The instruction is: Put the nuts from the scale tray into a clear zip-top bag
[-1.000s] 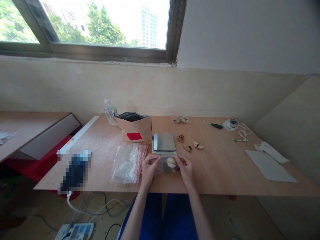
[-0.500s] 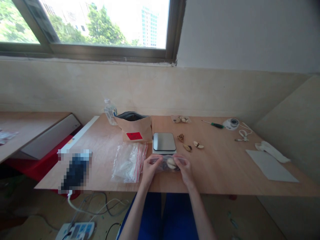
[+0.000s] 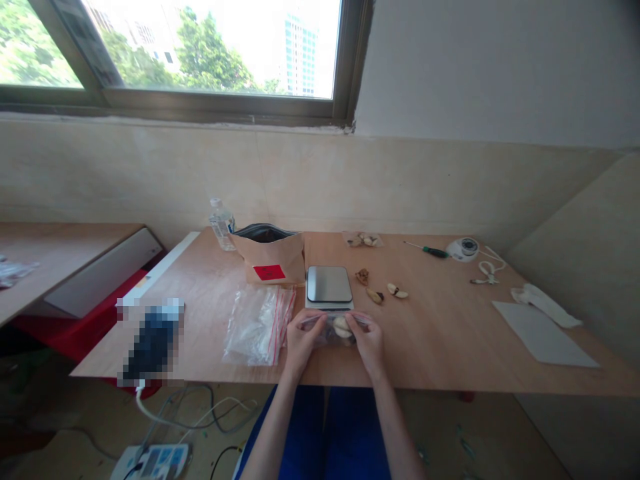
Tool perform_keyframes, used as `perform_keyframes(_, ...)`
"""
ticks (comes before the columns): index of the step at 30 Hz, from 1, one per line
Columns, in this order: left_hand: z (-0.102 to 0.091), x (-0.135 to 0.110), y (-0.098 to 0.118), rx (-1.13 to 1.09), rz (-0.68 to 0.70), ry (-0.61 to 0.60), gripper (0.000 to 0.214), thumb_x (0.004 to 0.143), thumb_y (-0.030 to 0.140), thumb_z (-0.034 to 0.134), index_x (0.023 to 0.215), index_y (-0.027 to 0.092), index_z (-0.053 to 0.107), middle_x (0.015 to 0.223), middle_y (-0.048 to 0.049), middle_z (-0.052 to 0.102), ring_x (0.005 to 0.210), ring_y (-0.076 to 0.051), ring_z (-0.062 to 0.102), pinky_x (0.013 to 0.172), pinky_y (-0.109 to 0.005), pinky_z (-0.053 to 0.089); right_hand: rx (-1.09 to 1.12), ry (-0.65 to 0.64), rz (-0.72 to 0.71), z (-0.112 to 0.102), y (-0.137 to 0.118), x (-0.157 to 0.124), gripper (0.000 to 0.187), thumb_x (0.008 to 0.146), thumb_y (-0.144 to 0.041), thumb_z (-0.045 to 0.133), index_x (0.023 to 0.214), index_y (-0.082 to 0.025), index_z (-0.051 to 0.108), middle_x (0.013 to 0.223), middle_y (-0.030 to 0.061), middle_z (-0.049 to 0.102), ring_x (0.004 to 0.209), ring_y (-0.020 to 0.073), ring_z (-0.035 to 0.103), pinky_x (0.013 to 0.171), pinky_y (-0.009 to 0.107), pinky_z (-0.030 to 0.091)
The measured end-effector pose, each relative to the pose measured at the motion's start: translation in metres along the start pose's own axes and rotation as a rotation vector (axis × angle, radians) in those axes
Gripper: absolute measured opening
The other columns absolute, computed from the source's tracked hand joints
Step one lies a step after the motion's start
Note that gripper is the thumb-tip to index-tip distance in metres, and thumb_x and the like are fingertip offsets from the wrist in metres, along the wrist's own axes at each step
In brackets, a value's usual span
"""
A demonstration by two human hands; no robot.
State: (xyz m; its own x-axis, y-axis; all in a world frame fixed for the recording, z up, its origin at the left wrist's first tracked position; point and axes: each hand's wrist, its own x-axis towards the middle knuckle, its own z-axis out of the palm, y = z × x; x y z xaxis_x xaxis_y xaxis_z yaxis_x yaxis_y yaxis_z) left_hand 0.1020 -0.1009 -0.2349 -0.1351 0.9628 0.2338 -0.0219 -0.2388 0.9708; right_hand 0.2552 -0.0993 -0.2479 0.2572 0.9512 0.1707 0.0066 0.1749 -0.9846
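Observation:
A small clear zip bag [image 3: 336, 329] with pale and dark pieces inside lies near the front edge of the wooden table [image 3: 440, 340]. My left hand [image 3: 301, 341] pinches its left end and my right hand [image 3: 369, 341] pinches its right end, fingertips along the top seal. Just behind the bag sits a small digital scale [image 3: 329, 285] with a bare steel platform. A pile of empty zip bags with red seal lines [image 3: 258, 324] lies to the left of my left hand.
An open brown paper pouch with a red label [image 3: 270, 257] and a water bottle [image 3: 221, 224] stand behind. Loose nuts [image 3: 381, 291] lie right of the scale, another filled bag [image 3: 363, 239] farther back. A screwdriver [image 3: 428, 250], tape roll [image 3: 463, 248] and white paper [image 3: 543, 333] lie right.
Both hands have drawn slightly closer together along the top of the bag. The bag has shifted a little. Nothing else on the table moved.

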Motion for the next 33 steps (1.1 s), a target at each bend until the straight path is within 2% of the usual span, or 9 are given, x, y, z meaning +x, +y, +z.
perform_keyframes(6,-0.0025,0.0025,-0.0001,-0.083,-0.105,-0.078,0.022,0.073,0.035,0.068,0.078,0.013,0.069,0.077,-0.0058,0.069,0.073,-0.017,0.064,0.068,-0.026,0.05,0.05,-0.081,-0.025,-0.0002,-0.0032,0.0009,0.02,0.074,-0.037,0.066,0.076,-0.018,0.069,0.09,0.007,0.067,0.09,0.0221,0.062,0.083,0.036,0.05)
perform_keyframes(10,-0.0026,0.0027,0.0009,-0.072,-0.086,-0.122,0.022,0.073,0.034,0.068,0.081,0.014,0.071,0.082,-0.0072,0.07,0.079,-0.019,0.065,0.071,-0.026,0.05,0.051,-0.166,0.011,-0.0017,-0.0019,0.0016,0.021,0.073,-0.036,0.068,0.084,-0.018,0.071,0.094,0.0079,0.067,0.093,0.0228,0.062,0.082,0.036,0.05)
perform_keyframes(15,-0.0016,0.0018,-0.003,-0.033,-0.072,-0.074,0.02,0.072,0.033,0.069,0.077,0.014,0.071,0.078,-0.0063,0.069,0.077,-0.018,0.064,0.069,-0.025,0.049,0.021,-0.129,0.004,-0.0011,0.0011,0.0009,0.016,0.073,-0.034,0.068,0.077,-0.019,0.071,0.09,0.0063,0.067,0.088,0.0209,0.063,0.078,0.034,0.051)
perform_keyframes(24,-0.0017,0.0004,0.0019,-0.021,-0.04,-0.078,0.017,0.074,0.031,0.067,0.076,0.015,0.069,0.077,-0.0052,0.068,0.076,-0.017,0.063,0.07,-0.025,0.048,0.017,-0.076,-0.052,0.0017,-0.0029,-0.0019,0.014,0.072,-0.034,0.069,0.071,-0.019,0.07,0.083,0.0052,0.065,0.083,0.0201,0.061,0.075,0.034,0.051)
perform_keyframes(27,-0.0031,0.0015,0.0025,-0.029,-0.069,-0.099,0.018,0.074,0.033,0.068,0.076,0.015,0.07,0.078,-0.0057,0.068,0.076,-0.018,0.063,0.069,-0.025,0.048,0.057,-0.114,-0.01,-0.0006,-0.0022,-0.0015,0.015,0.071,-0.035,0.069,0.071,-0.02,0.071,0.09,0.006,0.065,0.086,0.0208,0.061,0.075,0.034,0.052)
perform_keyframes(30,-0.0043,0.0028,0.0015,-0.053,-0.106,-0.138,0.021,0.073,0.034,0.067,0.078,0.015,0.071,0.08,-0.0067,0.069,0.076,-0.018,0.063,0.069,-0.026,0.048,0.087,-0.169,0.031,-0.0035,-0.0026,-0.0001,0.018,0.07,-0.036,0.07,0.08,-0.022,0.073,0.103,0.0075,0.064,0.096,0.0233,0.059,0.079,0.036,0.052)
perform_keyframes(33,-0.0043,0.0034,0.0007,-0.081,-0.11,-0.155,0.02,0.071,0.033,0.07,0.079,0.015,0.071,0.082,-0.0067,0.069,0.077,-0.018,0.063,0.07,-0.026,0.048,0.071,-0.239,0.036,-0.0047,-0.003,0.0006,0.02,0.071,-0.037,0.069,0.084,-0.022,0.074,0.106,0.0081,0.064,0.102,0.0244,0.058,0.084,0.038,0.05)
